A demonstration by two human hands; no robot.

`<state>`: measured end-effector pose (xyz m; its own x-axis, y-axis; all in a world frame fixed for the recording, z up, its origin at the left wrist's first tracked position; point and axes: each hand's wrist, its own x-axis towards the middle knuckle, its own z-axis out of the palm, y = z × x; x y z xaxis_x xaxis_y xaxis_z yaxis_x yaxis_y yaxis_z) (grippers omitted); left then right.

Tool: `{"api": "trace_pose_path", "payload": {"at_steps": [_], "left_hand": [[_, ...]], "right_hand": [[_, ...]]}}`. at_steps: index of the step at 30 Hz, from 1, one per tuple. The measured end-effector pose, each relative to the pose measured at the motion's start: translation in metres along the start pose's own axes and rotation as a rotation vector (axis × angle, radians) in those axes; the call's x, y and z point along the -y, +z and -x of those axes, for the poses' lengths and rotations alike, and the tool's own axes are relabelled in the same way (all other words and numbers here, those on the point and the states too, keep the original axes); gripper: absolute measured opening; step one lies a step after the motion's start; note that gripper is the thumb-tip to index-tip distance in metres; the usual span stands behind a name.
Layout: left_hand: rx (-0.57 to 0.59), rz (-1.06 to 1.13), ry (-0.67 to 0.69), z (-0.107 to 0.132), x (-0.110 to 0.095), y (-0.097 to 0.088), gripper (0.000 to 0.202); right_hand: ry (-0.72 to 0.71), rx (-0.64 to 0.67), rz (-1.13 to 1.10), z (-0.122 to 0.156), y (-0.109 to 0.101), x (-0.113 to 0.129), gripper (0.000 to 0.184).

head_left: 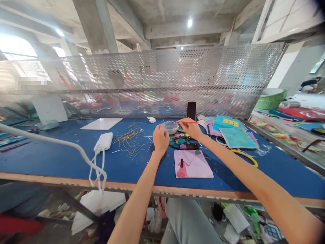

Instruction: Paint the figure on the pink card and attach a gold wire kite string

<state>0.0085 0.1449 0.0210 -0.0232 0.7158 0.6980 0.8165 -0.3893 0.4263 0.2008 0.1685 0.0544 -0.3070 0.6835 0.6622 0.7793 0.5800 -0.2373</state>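
My left hand (pixel 160 137) is closed around a small clear plastic cup (pixel 171 127) held just above the blue table (pixel 56 156). My right hand (pixel 191 128) pinches a thin red-handled paintbrush (pixel 187 122), its tip pointing toward the cup. Under both hands lies a dark paint palette (pixel 183 140) with blobs of several colours. In front of it a pink painted card (pixel 193 164) shows a small figure in a dress.
A white power bank (pixel 104 141) with cables, scattered yellow sticks (pixel 128 137) and a white board (pixel 101 123) lie to the left. Painted teal and purple cards (pixel 235 135) are stacked at right. A dark phone (pixel 191 110) leans on the perforated metal screen (pixel 152 81).
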Motion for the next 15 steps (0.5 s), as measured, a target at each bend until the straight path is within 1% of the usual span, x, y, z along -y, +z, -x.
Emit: {"api": "trace_pose_path", "payload": {"at_steps": [4,8,11,15], "left_hand": [[-0.062,0.071,-0.084,-0.004,0.0,-0.005,0.039],[-0.056,0.125,-0.129,-0.014,-0.002,-0.006,0.033],[-0.026,0.149,-0.123,-0.033,-0.008,-0.007,0.028],[0.021,0.159,-0.114,-0.069,-0.019,-0.003,0.026]], "right_hand": [[-0.031,-0.031,-0.087,0.02,-0.002,-0.007,0.033],[-0.058,-0.038,-0.168,0.026,-0.004,-0.009,0.033],[-0.057,-0.034,-0.235,0.027,-0.004,-0.009,0.03],[-0.003,-0.044,-0.342,0.03,-0.006,-0.008,0.025]]}}
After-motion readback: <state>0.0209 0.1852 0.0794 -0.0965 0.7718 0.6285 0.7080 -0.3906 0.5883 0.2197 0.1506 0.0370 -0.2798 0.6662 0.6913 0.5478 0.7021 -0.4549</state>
